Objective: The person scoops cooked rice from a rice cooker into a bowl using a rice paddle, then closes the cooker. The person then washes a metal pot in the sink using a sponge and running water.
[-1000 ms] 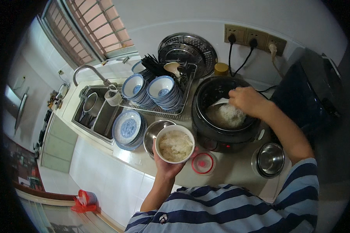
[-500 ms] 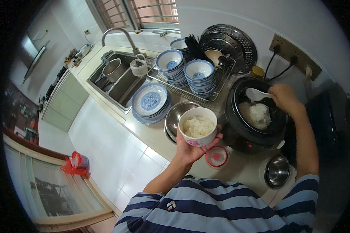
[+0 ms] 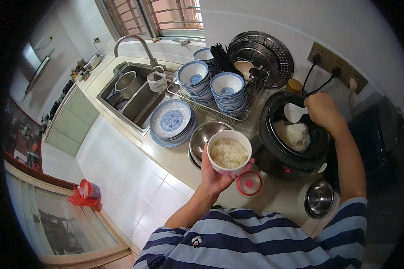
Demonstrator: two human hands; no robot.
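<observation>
In the head view, a white bowl (image 3: 229, 132) filled with cooked rice (image 3: 229, 153) is held by the left hand (image 3: 214, 176), its palm cupped beneath and its fingers wrapped around the side, above the bench (image 3: 273, 199). A white rice paddle (image 3: 293, 113) is gripped by the handle in the closed right hand (image 3: 323, 110), its blade held over the open black rice cooker (image 3: 273, 162), in which a mound of rice (image 3: 296, 136) is seen. A round red-rimmed container (image 3: 249, 184) is placed on the bench near the bowl, and small steel bowls (image 3: 320, 198) are set at the right. A larger steel bowl (image 3: 200, 134) is partly hidden behind the left hand; beside it, blue-and-white plates (image 3: 170, 119) are stacked. Blue-and-white bowls (image 3: 229, 96) are piled in a wire dish rack (image 3: 244, 119) behind.
</observation>
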